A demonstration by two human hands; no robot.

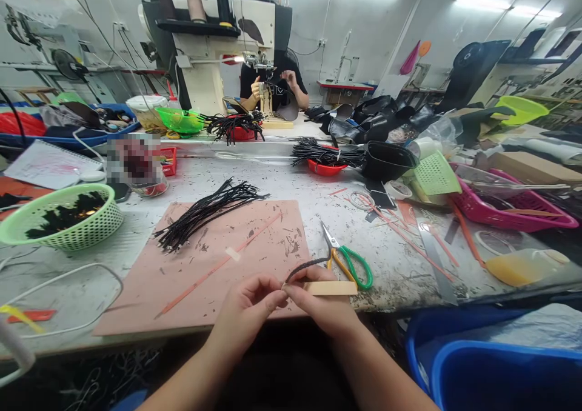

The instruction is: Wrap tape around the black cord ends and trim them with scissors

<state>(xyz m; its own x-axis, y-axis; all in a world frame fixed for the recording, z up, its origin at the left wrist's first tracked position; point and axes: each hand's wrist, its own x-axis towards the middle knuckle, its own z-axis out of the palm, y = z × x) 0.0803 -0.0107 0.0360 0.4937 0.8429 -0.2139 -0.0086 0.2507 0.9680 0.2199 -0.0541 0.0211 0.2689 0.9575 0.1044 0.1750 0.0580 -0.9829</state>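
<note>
A thin dark braided cord (307, 267) curves up and right from the fingertips of both hands. My left hand (249, 302) pinches at its near end, thumb against forefinger. My right hand (321, 305) closes on the same end, its thumb touching the left fingertips. A flat beige block-like piece (334, 288), perhaps a tape roll seen edge-on, sticks out from my right hand. Green-and-orange-handled scissors (348, 262) lie just beyond it, blades pointing away. Farther left, a loose bundle of black cords (204, 214) rests on a pinkish board (277, 241).
A green basket (102, 223) of dark pieces stands left. More black cords sit on a red bowl (325, 168) at the back. A metal ruler (436, 265) and yellow-liquid bottle (522, 268) lie right. Across the table, a person (273, 86) works at a sewing machine.
</note>
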